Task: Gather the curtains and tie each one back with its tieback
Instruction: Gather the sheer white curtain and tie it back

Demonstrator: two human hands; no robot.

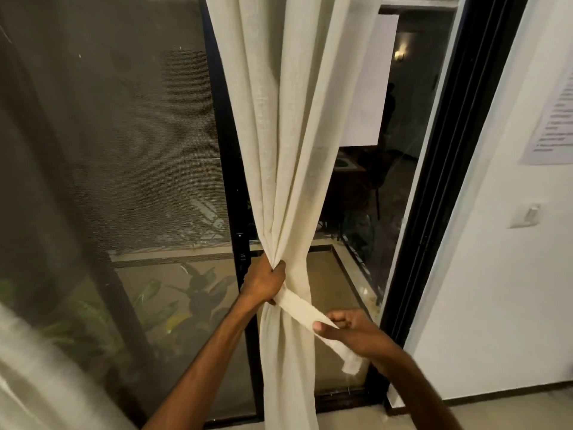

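A cream curtain (280, 125) hangs in front of a dark sliding glass door and is bunched into a narrow waist at mid height. My left hand (263, 282) is closed around that waist and also pins one end of the cream fabric tieback (299, 308). The strip runs down and to the right from there. My right hand (348, 328) pinches it between thumb and fingers, and its loose end (352, 361) dangles below that hand. A second cream curtain (34, 373) shows blurred at the lower left corner.
The black door frame (434, 193) stands just right of the curtain. Beyond it is a white wall with a hook plate (527, 216) and a printed sheet (555, 119). Green plants (173, 302) show through the glass. Pale floor tiles run along the bottom right.
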